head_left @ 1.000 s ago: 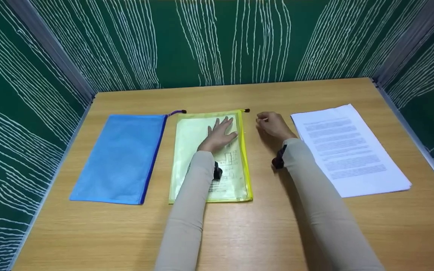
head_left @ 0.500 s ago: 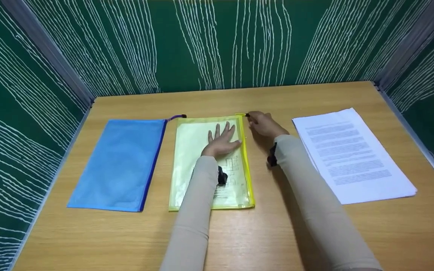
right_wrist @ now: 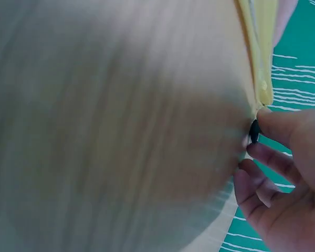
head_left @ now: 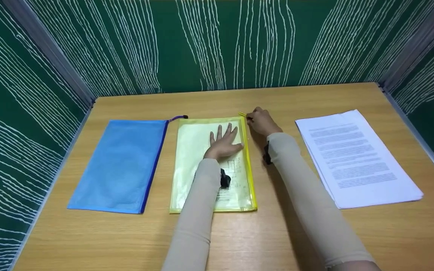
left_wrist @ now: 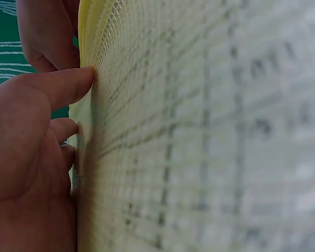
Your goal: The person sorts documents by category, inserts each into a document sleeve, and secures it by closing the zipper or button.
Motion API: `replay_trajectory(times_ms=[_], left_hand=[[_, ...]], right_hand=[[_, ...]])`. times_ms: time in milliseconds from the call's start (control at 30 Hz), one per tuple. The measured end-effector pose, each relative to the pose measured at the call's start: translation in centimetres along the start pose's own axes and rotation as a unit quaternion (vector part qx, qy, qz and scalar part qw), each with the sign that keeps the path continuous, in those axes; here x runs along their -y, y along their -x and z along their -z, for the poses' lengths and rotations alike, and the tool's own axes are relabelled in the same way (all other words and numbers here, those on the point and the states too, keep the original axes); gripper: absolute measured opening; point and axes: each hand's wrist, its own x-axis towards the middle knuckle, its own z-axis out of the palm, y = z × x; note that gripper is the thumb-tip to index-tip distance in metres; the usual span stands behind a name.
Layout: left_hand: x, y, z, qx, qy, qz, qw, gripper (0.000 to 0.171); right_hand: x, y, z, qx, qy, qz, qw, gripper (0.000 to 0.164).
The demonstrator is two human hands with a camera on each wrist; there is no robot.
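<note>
A yellow zip pouch (head_left: pixel 190 150) with a clear mesh front lies flat in the middle of the table, printed paper showing through it. My left hand (head_left: pixel 224 146) rests on the pouch with fingers spread; the left wrist view shows its thumb (left_wrist: pixel 68 86) touching the mesh. At the pouch's far right corner, my right hand (head_left: pixel 263 122) pinches the black zipper pull (right_wrist: pixel 254 131) between thumb and finger. The yellow zip edge (head_left: pixel 250 169) runs down the pouch's right side.
A blue zip pouch (head_left: pixel 119 165) lies to the left, its purple pull cord (head_left: pixel 177 117) at the far corner. On the right sits a stack of printed paper (head_left: pixel 352 158). Green panels with white lines (head_left: pixel 228 45) wall the wooden table (head_left: pixel 236 241) at the back and sides.
My right hand has moved left from the bare table beside the pouch to its far right corner and taken hold of the zipper pull. The left hand stays spread on the yellow pouch.
</note>
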Motion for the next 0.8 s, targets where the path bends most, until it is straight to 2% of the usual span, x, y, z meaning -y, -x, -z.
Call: replay_trajectory(times_ms=[233,433,600,700,800], left_hand=[[-0.2,0.1,0.2,-0.001,0.015,0.000,0.9999,0.073],[-0.2,0.1,0.2,0.003,0.012,0.005,0.9999,0.074],[-0.1,0.0,0.1,0.005,0.002,0.005,1.0000,0.074],[0.0,-0.1,0.1,0.006,0.000,0.006,1.0000,0.075],[0.0,-0.1,0.0,0.005,0.003,0.007,1.0000,0.075]], right_hand=[[0.4,-0.1,0.0,-0.043,0.008,-0.018,0.999,0.020],[0.3,0.2,0.3,-0.047,0.034,-0.020,0.998,0.018],[0.2,0.7,0.8,-0.007,-0.010,-0.065,0.998,0.025],[0.1,0.8,1.3,0.029,-0.047,-0.103,0.993,0.029],[-0.2,0.9,1.8,0.047,-0.076,-0.125,0.988,0.029]])
